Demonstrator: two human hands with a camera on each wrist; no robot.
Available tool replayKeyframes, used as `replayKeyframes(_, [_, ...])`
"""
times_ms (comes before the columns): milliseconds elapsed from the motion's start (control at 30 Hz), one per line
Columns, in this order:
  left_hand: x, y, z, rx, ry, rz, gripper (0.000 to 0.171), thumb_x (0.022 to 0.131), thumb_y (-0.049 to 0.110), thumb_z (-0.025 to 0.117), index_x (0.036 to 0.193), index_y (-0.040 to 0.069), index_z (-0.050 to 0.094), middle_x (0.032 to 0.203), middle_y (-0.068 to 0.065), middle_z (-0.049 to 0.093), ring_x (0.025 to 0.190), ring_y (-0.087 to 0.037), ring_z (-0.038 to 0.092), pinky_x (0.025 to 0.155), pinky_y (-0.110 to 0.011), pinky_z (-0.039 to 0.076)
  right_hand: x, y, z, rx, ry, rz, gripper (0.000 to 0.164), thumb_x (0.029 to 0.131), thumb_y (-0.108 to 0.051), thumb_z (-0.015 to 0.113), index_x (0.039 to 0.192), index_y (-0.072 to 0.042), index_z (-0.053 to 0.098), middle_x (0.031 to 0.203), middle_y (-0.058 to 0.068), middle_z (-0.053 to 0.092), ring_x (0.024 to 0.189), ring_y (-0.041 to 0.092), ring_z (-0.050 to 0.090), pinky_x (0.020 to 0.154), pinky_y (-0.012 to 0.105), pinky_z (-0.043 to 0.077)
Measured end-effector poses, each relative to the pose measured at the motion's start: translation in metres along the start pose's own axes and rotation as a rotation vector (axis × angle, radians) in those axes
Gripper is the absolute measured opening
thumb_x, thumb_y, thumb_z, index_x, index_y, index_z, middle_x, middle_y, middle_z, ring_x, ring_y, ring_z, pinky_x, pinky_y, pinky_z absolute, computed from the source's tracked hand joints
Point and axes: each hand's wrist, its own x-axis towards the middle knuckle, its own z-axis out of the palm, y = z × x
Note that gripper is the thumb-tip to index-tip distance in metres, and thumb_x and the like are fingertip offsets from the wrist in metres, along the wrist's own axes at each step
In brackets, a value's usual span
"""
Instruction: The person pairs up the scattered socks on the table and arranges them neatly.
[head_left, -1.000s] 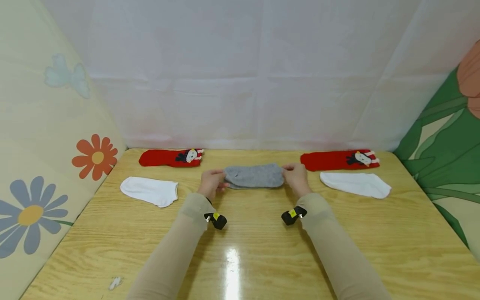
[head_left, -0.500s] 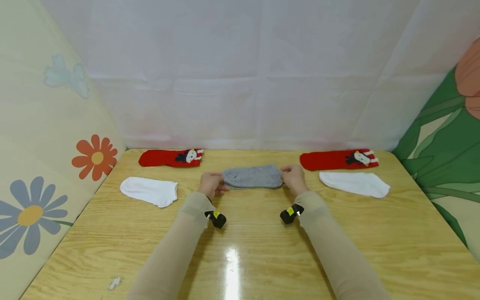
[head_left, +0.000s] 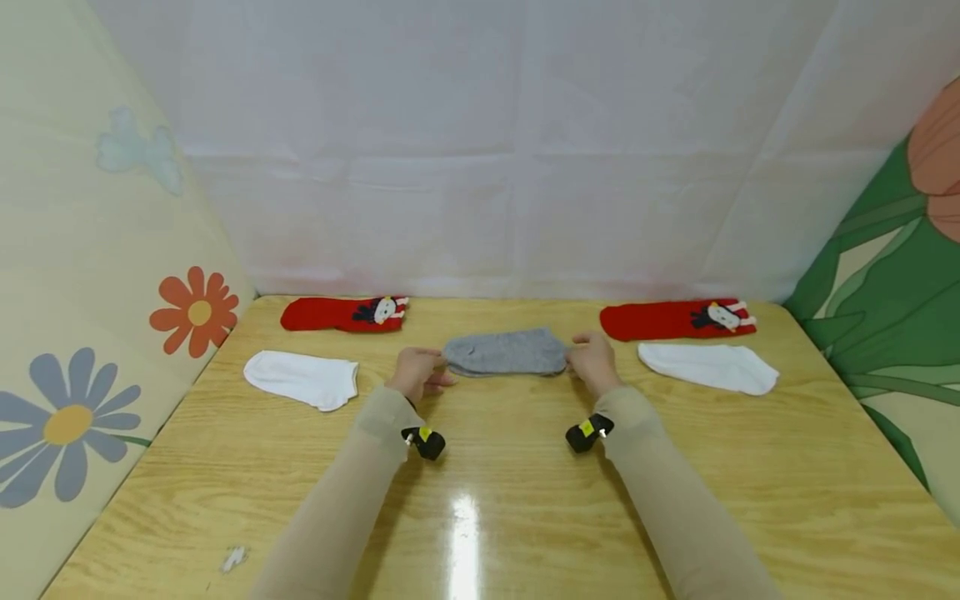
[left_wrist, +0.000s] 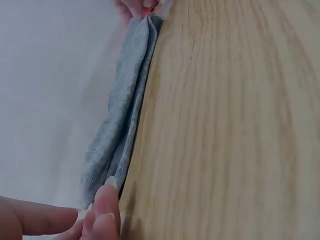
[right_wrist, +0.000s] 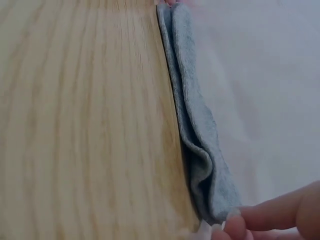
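Observation:
Two grey socks (head_left: 506, 353) lie one on the other at the middle of the table, lengthwise between the hands. My left hand (head_left: 417, 372) is at their left end, its fingertips right at the edge. In the left wrist view a fingertip (left_wrist: 107, 197) overlaps the sock edge, with another finger spread apart from it. At the opposite end, my right hand (head_left: 594, 365) pinches the corner of the grey socks; its fingertips come together there in the right wrist view. A fold puckers the sock layers (right_wrist: 200, 162) near that corner.
A red sock with a cartoon figure (head_left: 341, 314) and a white sock (head_left: 302, 379) lie on the left. Another red sock (head_left: 660, 321) and white sock (head_left: 708, 367) lie on the right. Behind the wooden table (head_left: 510, 467) hangs a white cloth (head_left: 480, 167).
Both hands have shifted slightly outward, the left one to the left and the right one to the right. The grey socks stay nearly in place; the red and white socks have not moved.

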Motion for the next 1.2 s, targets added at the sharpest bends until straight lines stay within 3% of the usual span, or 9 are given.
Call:
replayKeyframes(233, [-0.012,-0.008,-0.014,-0.003,-0.008,0.063,0.04,0.098,-0.002,0.05,0.137,-0.009,0.046,0.106,-0.016,0.06,0.055,-0.009,0.061,0.047,-0.018,0.045,-0.01,-0.001,-0.002,0.056,-0.02,0.028,0.042,0.088,0.01,0.053,0.129,0.015,0.047,0.072,0.009,0.055,0.05,0.008,0.052,0.046,0.019,0.046])
replayKeyframes(400, [-0.023,-0.014,-0.026,-0.003,0.003,0.103,0.039,0.099,0.002,0.05,0.136,-0.008,0.047,0.124,-0.024,0.057,0.059,-0.009,0.063,0.049,-0.018,0.047,-0.019,-0.004,0.002,0.103,-0.021,0.016,0.038,0.086,0.011,0.053,0.124,0.015,0.052,0.07,0.007,0.052,0.05,0.007,0.052,0.046,0.018,0.046])
replayKeyframes(667, [-0.039,-0.018,-0.048,-0.008,0.019,0.112,0.041,0.101,0.007,0.049,0.14,-0.007,0.044,0.135,-0.027,0.051,0.065,-0.008,0.065,0.052,-0.018,0.048,-0.033,-0.005,0.013,0.138,-0.082,-0.018,0.033,0.091,0.005,0.051,0.122,0.017,0.053,0.082,0.01,0.055,0.055,0.008,0.055,0.05,0.019,0.048])
replayKeyframes(1200, [-0.059,-0.031,-0.091,-0.025,0.092,0.123,0.043,0.101,0.01,0.049,0.14,-0.009,0.041,0.135,-0.026,0.049,0.063,-0.006,0.065,0.054,-0.018,0.051,-0.053,-0.01,0.056,0.129,-0.125,-0.082,0.021,0.092,0.004,0.056,0.108,0.016,0.061,0.069,0.012,0.057,0.052,0.011,0.05,0.048,0.021,0.045])
